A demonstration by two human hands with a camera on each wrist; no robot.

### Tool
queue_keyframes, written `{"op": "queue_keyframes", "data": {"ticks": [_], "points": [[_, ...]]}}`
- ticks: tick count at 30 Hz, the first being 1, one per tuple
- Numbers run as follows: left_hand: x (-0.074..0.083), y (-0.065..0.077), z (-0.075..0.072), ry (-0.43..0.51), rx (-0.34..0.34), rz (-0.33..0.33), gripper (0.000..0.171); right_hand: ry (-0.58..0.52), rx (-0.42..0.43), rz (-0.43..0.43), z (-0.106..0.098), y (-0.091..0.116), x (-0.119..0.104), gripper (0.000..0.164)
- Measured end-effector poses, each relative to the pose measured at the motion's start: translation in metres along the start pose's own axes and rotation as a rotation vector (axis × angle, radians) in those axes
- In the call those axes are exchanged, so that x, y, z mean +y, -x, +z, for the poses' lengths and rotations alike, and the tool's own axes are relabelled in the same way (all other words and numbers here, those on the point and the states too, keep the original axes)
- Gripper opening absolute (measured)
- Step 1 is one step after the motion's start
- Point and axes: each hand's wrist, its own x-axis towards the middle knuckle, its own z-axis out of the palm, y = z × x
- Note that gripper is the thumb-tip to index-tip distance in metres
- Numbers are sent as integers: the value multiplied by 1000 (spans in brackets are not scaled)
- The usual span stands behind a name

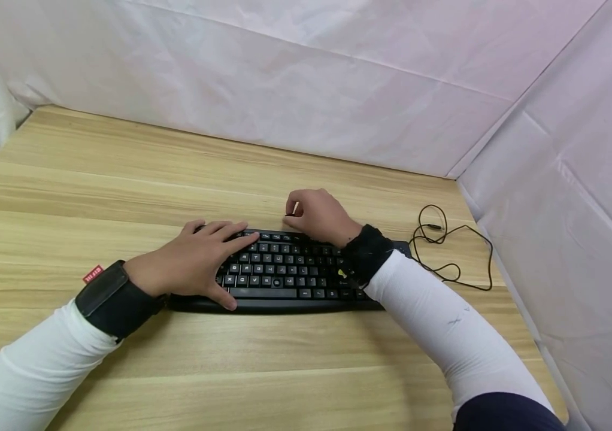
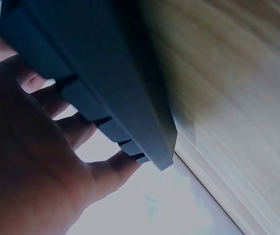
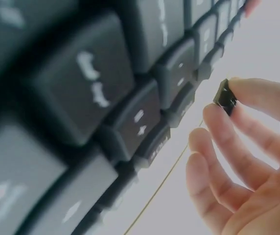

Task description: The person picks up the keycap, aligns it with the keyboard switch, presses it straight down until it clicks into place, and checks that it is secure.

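Note:
A black keyboard (image 1: 263, 293) lies on the wooden table, its rows of keys facing up. My left hand (image 1: 193, 257) rests spread over its left part, fingers lying across the keys and thumb near the front edge. Just behind the keyboard's back edge, my right hand (image 1: 322, 212) pinches a small black keycap (image 3: 224, 96) between thumb and fingertips. In the lower letter row, a capless key spot (image 1: 276, 282) shows a round post. My right wrist and its black band hide part of the keyboard's right side.
The keyboard's thin black cable (image 1: 491, 257) lies in loose loops to the right, with its plug (image 1: 434, 227) inside one loop. White cloth walls (image 1: 284, 78) stand along the table's back and right edges. The wooden tabletop (image 1: 263, 371) extends in front.

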Motion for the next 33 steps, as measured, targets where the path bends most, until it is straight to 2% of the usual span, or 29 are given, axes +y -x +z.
{"op": "queue_keyframes", "data": {"ticks": [8,17,22,27,33], "points": [[-3,1,-1,-5,3,-9,119,-105,71,-78,-1,23,-5,7],[-6,1,1,-11,1,-7,120,-231,33,-196,14,48,-14,10],[-6,0,1,-12,5,-9,119,-195,38,-221,22,57,-16,12],[-7,0,0,-14,7,-10,119,-115,71,-253,27,61,-15,13],[-8,0,0,-9,9,-15,119,-32,106,-233,30,66,-14,13]]}}
